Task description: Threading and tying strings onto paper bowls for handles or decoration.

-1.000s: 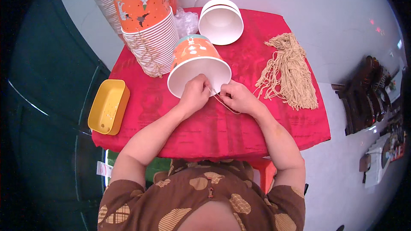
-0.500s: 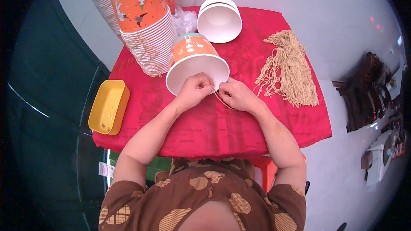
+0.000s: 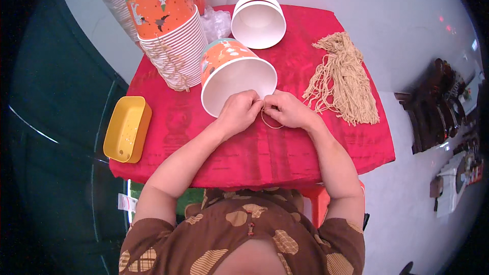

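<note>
An orange-and-white paper bucket (image 3: pixel 232 74) lies tilted on the red table (image 3: pixel 285 147), its open mouth toward me. My left hand (image 3: pixel 238 112) grips the bucket's near rim. My right hand (image 3: pixel 288 109) pinches a thin tan string (image 3: pixel 270 124) right at that rim, and the string hangs in a small loop below both hands. The two hands touch each other at the fingertips.
A tall stack of the same buckets (image 3: pixel 170 35) stands at the back left. A short white stack (image 3: pixel 258 18) sits behind, open side up. A bundle of tan strings (image 3: pixel 346 79) lies at the right. A yellow tray (image 3: pixel 127 128) overhangs the left edge.
The bucket has tipped a little more toward me. Both hands have closed in together at its rim, and the string now forms a loop beneath them.
</note>
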`<state>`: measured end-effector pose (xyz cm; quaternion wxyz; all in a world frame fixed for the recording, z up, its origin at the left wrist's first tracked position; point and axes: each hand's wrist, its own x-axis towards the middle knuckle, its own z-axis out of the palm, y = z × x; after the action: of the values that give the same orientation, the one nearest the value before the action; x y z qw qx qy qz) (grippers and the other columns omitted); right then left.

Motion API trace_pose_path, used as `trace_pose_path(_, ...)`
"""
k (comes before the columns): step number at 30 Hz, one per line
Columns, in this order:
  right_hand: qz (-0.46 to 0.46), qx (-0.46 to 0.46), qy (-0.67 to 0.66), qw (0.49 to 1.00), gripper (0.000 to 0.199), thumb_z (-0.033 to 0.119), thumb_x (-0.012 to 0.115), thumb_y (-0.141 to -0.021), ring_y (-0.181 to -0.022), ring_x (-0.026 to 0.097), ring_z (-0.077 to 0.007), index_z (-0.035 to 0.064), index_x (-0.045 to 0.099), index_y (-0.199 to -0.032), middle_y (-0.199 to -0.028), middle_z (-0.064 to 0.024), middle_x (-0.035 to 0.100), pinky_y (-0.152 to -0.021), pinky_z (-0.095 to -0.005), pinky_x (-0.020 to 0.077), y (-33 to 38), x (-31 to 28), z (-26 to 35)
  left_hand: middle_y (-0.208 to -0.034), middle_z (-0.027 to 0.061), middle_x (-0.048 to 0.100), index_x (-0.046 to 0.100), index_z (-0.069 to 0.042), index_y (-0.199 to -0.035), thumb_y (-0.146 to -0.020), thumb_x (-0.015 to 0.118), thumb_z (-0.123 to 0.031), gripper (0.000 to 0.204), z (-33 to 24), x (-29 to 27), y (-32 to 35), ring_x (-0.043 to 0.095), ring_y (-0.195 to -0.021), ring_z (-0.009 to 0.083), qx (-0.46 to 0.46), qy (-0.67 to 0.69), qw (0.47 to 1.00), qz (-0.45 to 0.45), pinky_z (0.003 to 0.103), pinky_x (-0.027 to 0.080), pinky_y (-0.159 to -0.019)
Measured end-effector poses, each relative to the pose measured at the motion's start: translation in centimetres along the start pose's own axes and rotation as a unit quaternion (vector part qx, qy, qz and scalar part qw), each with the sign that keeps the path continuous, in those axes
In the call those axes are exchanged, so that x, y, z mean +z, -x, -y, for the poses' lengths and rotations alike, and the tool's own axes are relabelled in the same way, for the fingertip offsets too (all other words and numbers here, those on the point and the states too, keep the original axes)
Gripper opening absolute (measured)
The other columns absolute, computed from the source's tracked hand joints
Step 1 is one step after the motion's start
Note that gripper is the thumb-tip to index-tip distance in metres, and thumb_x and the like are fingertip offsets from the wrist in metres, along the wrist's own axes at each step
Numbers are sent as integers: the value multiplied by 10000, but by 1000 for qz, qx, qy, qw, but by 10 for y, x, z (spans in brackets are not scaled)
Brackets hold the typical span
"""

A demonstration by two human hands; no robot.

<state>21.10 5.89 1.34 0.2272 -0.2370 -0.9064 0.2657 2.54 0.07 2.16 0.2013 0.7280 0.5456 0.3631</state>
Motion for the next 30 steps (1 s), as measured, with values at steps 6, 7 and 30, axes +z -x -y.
trace_pose_path(6, -21, 18, -52, 998, 117, 107, 588, -847, -864, 592, -370, -5, 602, -876, -908, -204, 597, -755, -441, 477, -2, 2, -2, -843, 211, 646, 608, 30, -849, -826, 609, -60, 93, 4, 2, 1, 640, -819, 377, 2, 22, 999, 37, 429, 506, -709)
trace_pose_path(7, -21, 17, -52, 998, 117, 107, 588, -847, -864, 592, -370, -5, 602, -876, -908, -204, 597, -755, -441, 477, -2, 4, -2, -856, 210, 645, 603, 24, -862, -820, 612, -47, 83, 6, 4, 3, 638, -831, 375, 4, 26, 999, 32, 426, 507, -720)
trace_pose_path(30, -73, 191, -197, 959, 167, 128, 570, -899, -580, 548, -100, -20, 638, -862, -711, -54, 647, -522, -276, 437, -4, 3, 1, -812, 190, 647, 612, 30, -856, -842, 623, -53, 85, 12, 16, -5, 649, -767, 319, 44, -17, 999, -24, 394, 505, -676)
